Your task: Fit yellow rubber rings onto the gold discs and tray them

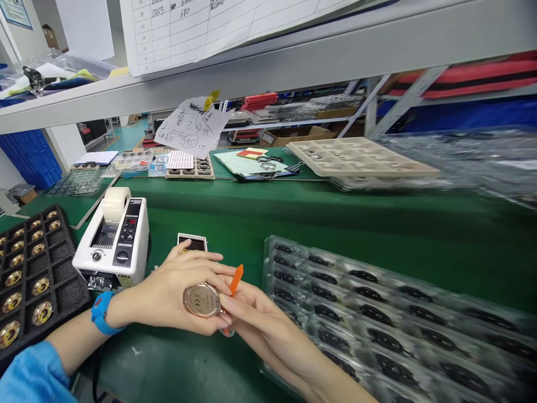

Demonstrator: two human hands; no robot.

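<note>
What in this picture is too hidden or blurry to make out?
Head view only:
- Round disc: its print is too small to read; the left hand covers its left edge.
- Orange tool: lower part hidden behind the right hand.
- Clear trays: blurred, dark parts unclear.
- Black tray: cut off at the left edge.

Glossy metal disc (202,300), matt orange plastic tool (236,279) — clear shiny plastic trays (377,313), green matt table mat (293,218)
</note>
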